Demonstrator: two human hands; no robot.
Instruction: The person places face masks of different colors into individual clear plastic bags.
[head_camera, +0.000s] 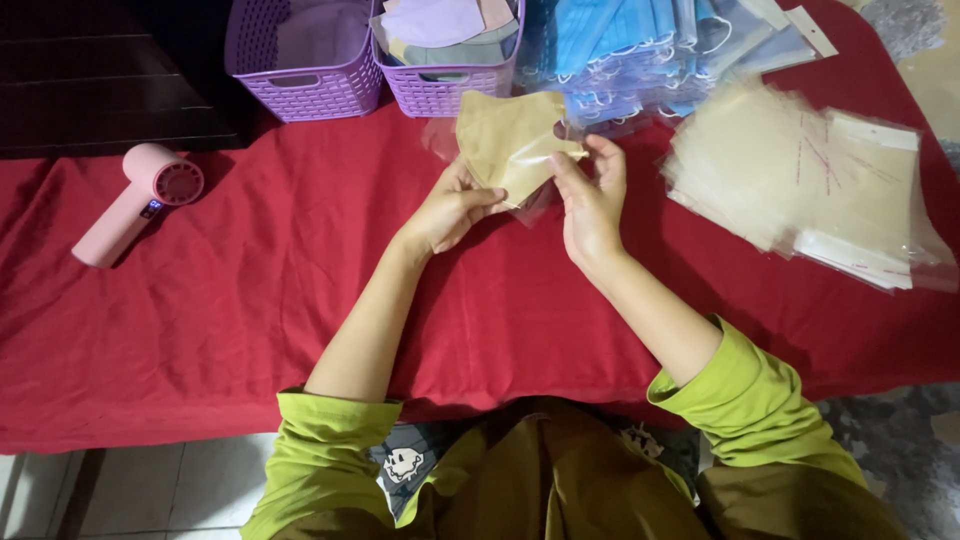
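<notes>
Nearest the camera are the person's lime-green sleeves (330, 440), pushed up, with both bare forearms reaching forward over the red cloth (250, 290) that covers the table.

The left hand (455, 205) and right hand (592, 205) meet over the middle of the cloth, and between them they hold a tan folded face mask (510, 140) partly inside a clear plastic sleeve (535, 205). The left hand is closed on the mask's lower left edge, thumb on top. The right hand pinches the right side of the sleeve and mask, thumb toward the person and fingers curled behind. The mask stands above and between the two grips – its broad body rises away from the person, and its long axis runs roughly left to right, with the pointed end at the right hand's fingertips.

To the left lies a pink handheld fan (135, 205), well apart. To the right sits a spread pile of clear sleeves (810, 180). Farther back stand two purple baskets (310, 85) holding folded masks – and beside them a heap of blue masks (630, 45).
</notes>
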